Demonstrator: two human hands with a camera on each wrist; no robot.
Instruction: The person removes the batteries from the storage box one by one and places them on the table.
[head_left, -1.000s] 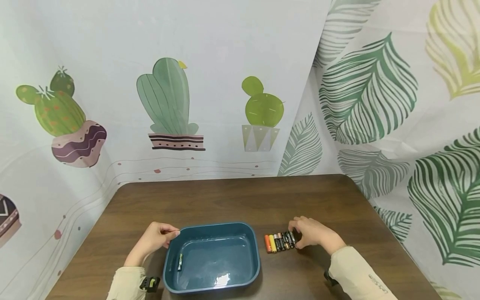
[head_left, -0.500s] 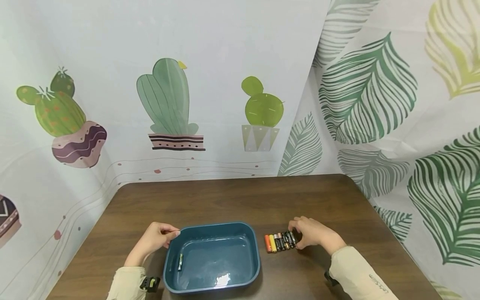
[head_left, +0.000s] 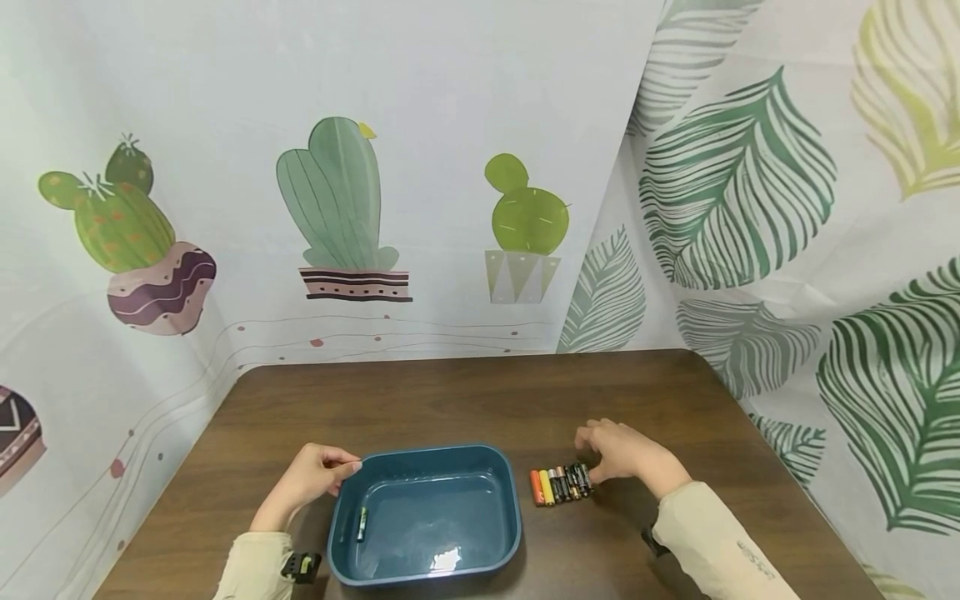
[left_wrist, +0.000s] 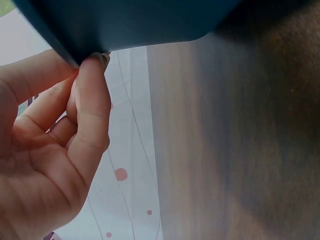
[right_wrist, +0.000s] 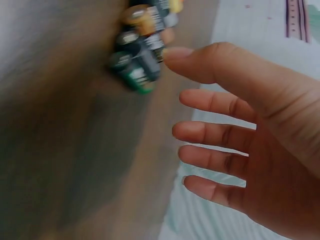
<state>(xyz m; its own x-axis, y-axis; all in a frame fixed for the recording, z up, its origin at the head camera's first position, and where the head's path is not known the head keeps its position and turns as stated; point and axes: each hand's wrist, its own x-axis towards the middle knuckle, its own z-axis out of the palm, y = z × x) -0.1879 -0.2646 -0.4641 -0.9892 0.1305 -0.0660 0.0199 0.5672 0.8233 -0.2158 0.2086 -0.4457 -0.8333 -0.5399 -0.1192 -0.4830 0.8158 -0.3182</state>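
Observation:
In the head view, my left hand pinches the far left corner of a dark blue plastic basin. The left wrist view shows the thumb and forefinger of that hand closed on the rim of the basin. One battery with a green end lies inside, near the left wall. Right of the basin, several batteries lie side by side in a row, red and yellow at the left, mostly black at the right. My right hand is just beyond the row's right end, fingers spread, holding nothing.
Everything rests on a brown wooden table with rounded far corners. Behind it hangs a white cloth printed with cacti and leaves. A dark strap circles the left wrist.
My right hand has lifted and shifted away from the right end of the battery row, toward the far side. The left hand and basin have stayed put.

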